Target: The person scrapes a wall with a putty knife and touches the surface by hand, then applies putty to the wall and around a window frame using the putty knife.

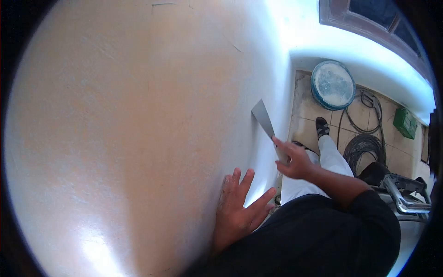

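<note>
A wide orange-beige wall (pixel 138 115) with pale patches and fine scratches fills the left and middle of the view. My right hand (pixel 295 160) is closed round the handle of a putty knife (pixel 263 117). The flared metal blade points up and left, with its edge at or close to the wall; whether it touches is unclear. Below and left of the knife, my left hand (pixel 240 207) rests by the wall with its fingers spread and nothing in it. Whitish dust covers part of that hand.
A round blue tub (pixel 333 85) with a whitish, dusty top stands on the tiled floor (pixel 307 106). Near it lie a coiled black hose (pixel 364 150) and a green box (pixel 405 123). Metal tubing (pixel 399 196) stands at the right. A framed window (pixel 374 14) is above.
</note>
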Demonstrator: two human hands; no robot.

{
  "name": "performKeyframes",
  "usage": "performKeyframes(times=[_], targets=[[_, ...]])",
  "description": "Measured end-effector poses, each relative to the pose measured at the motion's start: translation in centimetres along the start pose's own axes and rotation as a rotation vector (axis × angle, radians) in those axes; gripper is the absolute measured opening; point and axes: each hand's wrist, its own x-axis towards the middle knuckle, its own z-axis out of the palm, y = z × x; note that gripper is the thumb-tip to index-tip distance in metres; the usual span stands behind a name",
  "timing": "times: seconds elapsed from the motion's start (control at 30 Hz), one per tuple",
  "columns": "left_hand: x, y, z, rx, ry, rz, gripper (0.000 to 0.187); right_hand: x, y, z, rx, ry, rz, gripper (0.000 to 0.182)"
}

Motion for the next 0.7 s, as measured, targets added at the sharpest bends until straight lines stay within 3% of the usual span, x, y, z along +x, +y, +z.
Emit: performKeyframes(times=[0.03,0.1,0.13,0.17,0.27,0.37,0.4,0.43,0.53,0.7], targets=[[-0.2,0.1,0.0,0.007,-0.003,0.003,0.049,0.2,-0.3,-0.7,0.008,0.009,-0.035,0.086],[-0.3,0.3,0.1,0.005,-0.01,-0.004,0.047,4.4,-1.4,-3.6,0.062,0.033,0.161,0.083],[-0.1,0.3,0.1,0.016,-0.01,-0.003,0.045,6.8,-0.4,-4.2,0.036,0.145,0.07,0.083],[0.0,0.3,0.2,0.019,-0.004,0.009,0.045,9.5,-2.2,-6.2,-0.015,0.145,0.176,0.082],[0.0,0.4,0.2,0.016,0.002,0.01,0.045,12.5,-4.6,-7.7,0.048,0.2,0.211,0.082],[-0.2,0.2,0.3,0.001,-0.01,0.001,0.048,7.9,-3.1,-2.6,0.149,0.204,0.07,0.085],[-0.2,0.2,0.3,0.0,-0.004,-0.018,0.048,5.3,-3.5,-1.7,0.152,0.033,0.202,0.087],[-0.1,0.2,0.2,0.004,-0.025,-0.014,0.045,2.3,-1.5,1.0,0.085,0.098,0.001,0.089],[0.1,-0.1,0.1,0.013,-0.037,-0.003,0.041,-0.6,-2.4,0.8,0.138,-0.109,0.049,0.089],[0.4,0.0,0.2,0.01,-0.012,0.026,0.041,10.6,-4.4,-5.4,0.109,0.124,-0.017,0.085]])
